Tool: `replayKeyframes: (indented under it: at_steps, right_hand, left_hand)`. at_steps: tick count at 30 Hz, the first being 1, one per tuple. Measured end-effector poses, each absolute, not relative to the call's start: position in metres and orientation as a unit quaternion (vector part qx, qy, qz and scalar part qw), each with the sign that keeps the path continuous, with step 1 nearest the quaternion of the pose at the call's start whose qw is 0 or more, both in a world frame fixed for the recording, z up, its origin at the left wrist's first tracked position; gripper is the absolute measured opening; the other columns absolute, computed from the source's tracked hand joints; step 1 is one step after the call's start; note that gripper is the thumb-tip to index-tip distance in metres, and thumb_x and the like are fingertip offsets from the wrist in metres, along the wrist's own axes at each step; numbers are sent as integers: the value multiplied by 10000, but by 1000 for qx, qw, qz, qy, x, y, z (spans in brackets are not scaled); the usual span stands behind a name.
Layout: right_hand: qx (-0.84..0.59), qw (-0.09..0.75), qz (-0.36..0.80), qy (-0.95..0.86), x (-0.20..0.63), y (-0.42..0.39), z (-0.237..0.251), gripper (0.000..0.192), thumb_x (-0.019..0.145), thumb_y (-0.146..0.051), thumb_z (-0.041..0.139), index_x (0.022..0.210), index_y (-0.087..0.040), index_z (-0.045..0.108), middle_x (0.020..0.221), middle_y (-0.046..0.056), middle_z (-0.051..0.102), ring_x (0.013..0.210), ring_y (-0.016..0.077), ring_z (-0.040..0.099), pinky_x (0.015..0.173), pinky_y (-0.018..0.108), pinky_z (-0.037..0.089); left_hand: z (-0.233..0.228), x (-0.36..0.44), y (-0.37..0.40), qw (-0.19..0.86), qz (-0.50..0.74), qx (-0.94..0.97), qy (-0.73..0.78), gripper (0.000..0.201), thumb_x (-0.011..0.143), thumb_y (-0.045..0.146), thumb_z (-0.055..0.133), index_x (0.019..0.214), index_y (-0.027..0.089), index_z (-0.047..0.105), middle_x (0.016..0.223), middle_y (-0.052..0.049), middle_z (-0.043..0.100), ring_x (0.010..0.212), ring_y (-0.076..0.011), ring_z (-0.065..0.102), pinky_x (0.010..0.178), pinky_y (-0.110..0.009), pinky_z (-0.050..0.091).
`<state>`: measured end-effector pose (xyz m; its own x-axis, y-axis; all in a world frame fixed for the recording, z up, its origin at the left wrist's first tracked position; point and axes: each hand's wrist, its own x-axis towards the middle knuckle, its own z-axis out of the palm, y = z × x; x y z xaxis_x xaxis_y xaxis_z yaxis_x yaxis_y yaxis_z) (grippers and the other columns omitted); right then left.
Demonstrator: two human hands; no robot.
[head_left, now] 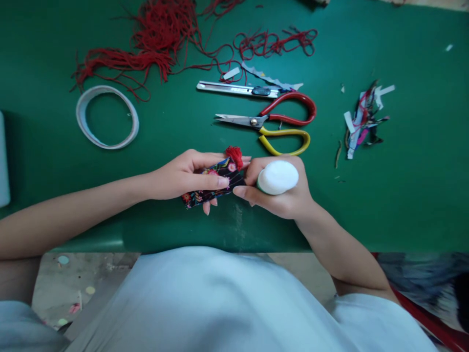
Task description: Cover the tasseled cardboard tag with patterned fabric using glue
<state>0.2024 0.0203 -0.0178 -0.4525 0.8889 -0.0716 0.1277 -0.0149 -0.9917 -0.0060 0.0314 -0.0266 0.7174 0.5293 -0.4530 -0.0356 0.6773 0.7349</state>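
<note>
Between the thumb and fingers of my left hand (194,173) is a small black fabric piece (216,183) with a colourful flower pattern. A red tassel (234,156) shows at its upper right corner. My right hand (289,195) grips a white bottle (278,177) seen from its rounded end, with a bit of green along the lower edge. The bottle's other end is hidden in the hand, close to the right edge of the fabric piece. I cannot tell whether the bottle touches the fabric. Both hands are just above the near part of the green table (366,210).
Beyond my hands lie scissors (252,121) with red and yellow handles and a utility knife (238,89). A tape roll (81,117) is at left. Red cords (161,39) are heaped at the back; scraps (361,120) lie at right.
</note>
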Motion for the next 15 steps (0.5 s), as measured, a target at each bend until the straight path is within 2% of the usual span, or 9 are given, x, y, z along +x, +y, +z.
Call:
replayKeyframes:
  at_steps: [4, 8, 10, 15]
  right_hand:
    - [-439, 308, 629, -563, 201, 18, -17, 347, 687, -340, 817, 579, -176, 531, 520, -50, 523, 467, 74, 459, 444, 217, 387]
    - [-467, 320, 620, -543, 197, 13, -18, 361, 673, -352, 826, 571, -185, 523, 530, -46, 521, 503, 86, 476, 516, 241, 427]
    - [-486, 336, 604, -536, 196, 13, -20, 336, 686, -341, 817, 583, -196, 532, 506, -54, 507, 500, 93, 484, 579, 266, 472]
    - [-478, 342, 589, -555, 195, 17, -24, 285, 668, -329, 829, 621, -209, 575, 519, -55, 554, 509, 109, 529, 697, 315, 545]
  left_hand:
    - [-24, -4, 29, 814, 199, 425, 342, 153, 827, 279, 700, 884, 138, 705, 784, -19, 667, 546, -121, 684, 467, -167, 572]
    - [-25, -4, 30, 799, 203, 450, 342, 168, 825, 282, 708, 820, 120, 666, 719, 5, 648, 508, -105, 675, 473, -151, 569]
    - [-27, -5, 30, 818, 192, 419, 344, 189, 832, 300, 706, 897, 125, 677, 667, 14, 658, 506, -118, 682, 478, -161, 576]
    - [-31, -5, 32, 862, 195, 313, 348, 407, 767, 366, 773, 1098, 147, 686, 636, 24, 684, 523, -149, 699, 437, -168, 562]
